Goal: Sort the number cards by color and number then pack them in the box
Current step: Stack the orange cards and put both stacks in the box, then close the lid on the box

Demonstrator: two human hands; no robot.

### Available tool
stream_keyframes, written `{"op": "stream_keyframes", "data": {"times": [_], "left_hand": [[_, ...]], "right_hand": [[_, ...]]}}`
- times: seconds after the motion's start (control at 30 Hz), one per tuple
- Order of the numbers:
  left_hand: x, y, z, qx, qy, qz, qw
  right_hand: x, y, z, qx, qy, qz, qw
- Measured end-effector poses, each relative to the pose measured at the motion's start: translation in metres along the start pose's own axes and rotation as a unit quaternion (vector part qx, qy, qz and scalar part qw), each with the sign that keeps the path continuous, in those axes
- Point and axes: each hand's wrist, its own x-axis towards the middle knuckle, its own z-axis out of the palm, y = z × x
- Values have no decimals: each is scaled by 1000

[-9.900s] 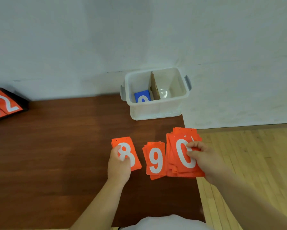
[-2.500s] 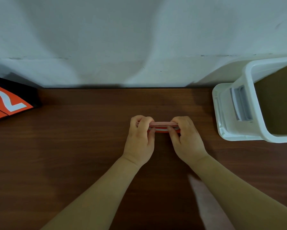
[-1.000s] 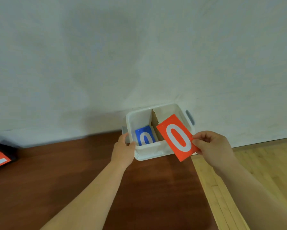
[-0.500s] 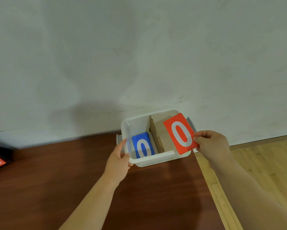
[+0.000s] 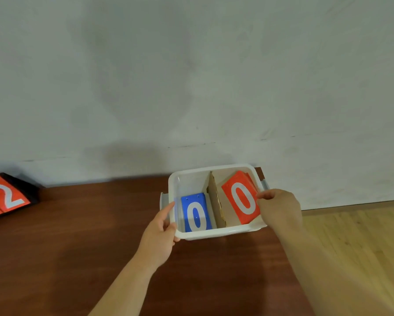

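Red cards point(image 5: 241, 200), a stack with a white 0 on its top face, sit in the right compartment of the box point(image 5: 214, 233), right of frame centre. The stack is tilted, its upper end leaning toward the far right wall and its lower end near the front rim. Edges of further red cards show behind the top one at the upper right. The right hand point(image 5: 280, 209) pinches the stack at its right edge, thumb on the face and curled fingers behind, with the wrist over the box's right rim.

The box is white plastic, open at the top, with a grey handle at each end. A cardboard divider point(image 5: 216, 201) stands upright across it and splits it into two compartments. Blue cards point(image 5: 196, 213), also topped by a white 0, lie in the left compartment, just beside the divider.

The left hand point(image 5: 159, 233) grips the box at its near left corner, the index finger stretched along the left wall and the thumb under the front rim.

The box stands at the far right end of a dark wooden table point(image 5: 77, 236), close to a pale wall point(image 5: 191, 76). A scoreboard point(image 5: 4, 199) with a white 2 on red lies at the left edge of the frame. Light wooden floor point(image 5: 355, 247) fills the lower right.
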Motion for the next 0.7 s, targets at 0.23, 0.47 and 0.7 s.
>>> {"op": "stream_keyframes", "data": {"times": [0.23,0.47,0.7], "left_hand": [[2,-1,-1,23,-13,12,1000],[5,1,0,36,-26,17,999],[8,-6,6,61,-18,12,998]], "right_hand": [[-4,-24,32,-154,-13,-38,987],[8,-21,54,-261,-108,-4,959],[6,-18,44,-315,-108,-56,941]]}}
